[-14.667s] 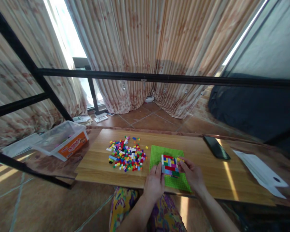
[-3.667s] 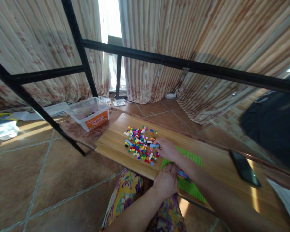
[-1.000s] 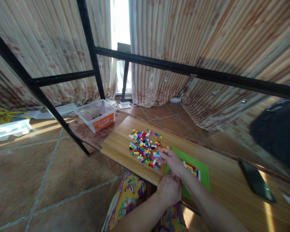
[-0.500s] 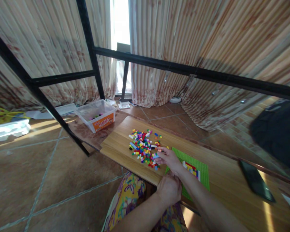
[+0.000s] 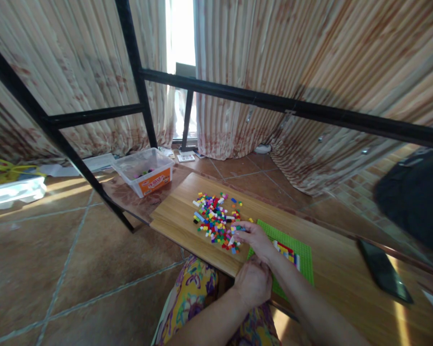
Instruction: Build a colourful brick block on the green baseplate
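Observation:
Small toy bricks in many colours lie in a loose pile (image 5: 214, 218) on the wooden board. Over the pile's right edge reaches my right hand (image 5: 254, 239), fingers stretched out and apart, with bricks just below the fingertips. My left hand (image 5: 253, 281) is curled closed at the board's near edge, tucked under the right wrist; whatever it may hold is hidden. Partly behind my right forearm is a green studded baseplate (image 5: 305, 254). On it sits a block of joined bricks (image 5: 286, 252) in red, yellow, white and blue, also partly covered.
A clear plastic box (image 5: 144, 173) with an orange label and some bricks inside stands beyond the board's left end. A dark phone (image 5: 384, 270) lies on the board at the right. Black metal bars (image 5: 220, 88) cross in front of the curtains.
My right hand has shifted very slightly at the pile's edge, its fingers spreading a little. My left hand has stayed in place.

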A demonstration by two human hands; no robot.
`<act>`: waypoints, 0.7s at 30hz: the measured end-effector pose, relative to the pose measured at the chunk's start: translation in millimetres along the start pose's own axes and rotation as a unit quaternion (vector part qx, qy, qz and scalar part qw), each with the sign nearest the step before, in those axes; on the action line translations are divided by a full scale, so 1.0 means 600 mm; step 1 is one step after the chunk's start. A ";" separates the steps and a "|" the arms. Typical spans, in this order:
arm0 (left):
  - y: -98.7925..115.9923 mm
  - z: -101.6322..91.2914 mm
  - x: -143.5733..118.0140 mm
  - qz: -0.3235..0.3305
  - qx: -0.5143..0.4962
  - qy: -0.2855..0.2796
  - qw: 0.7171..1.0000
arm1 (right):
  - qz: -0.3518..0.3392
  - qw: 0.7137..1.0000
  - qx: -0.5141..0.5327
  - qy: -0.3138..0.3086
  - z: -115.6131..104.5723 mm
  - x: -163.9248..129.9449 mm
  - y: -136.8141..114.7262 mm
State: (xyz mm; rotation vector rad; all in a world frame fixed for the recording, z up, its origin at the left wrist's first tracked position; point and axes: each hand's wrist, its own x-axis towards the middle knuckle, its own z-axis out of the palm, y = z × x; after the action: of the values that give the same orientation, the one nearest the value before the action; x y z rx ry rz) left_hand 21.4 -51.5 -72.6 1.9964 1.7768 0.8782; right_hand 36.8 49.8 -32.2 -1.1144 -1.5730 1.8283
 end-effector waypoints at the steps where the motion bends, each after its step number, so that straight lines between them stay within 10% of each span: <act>1: 0.000 0.000 0.000 -0.002 0.000 -0.003 1.000 | -0.002 1.000 0.001 0.002 0.000 -0.001 -0.001; 21: 0.001 0.002 0.000 -0.005 -0.018 0.010 1.000 | -0.041 0.997 0.046 0.048 -0.009 0.001 0.007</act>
State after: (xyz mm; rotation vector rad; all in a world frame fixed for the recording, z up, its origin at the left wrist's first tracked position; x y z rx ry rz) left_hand 22.5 -51.3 -73.0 1.9615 1.7677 0.9244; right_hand 41.7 52.6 -36.4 -1.0627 -1.4444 1.7486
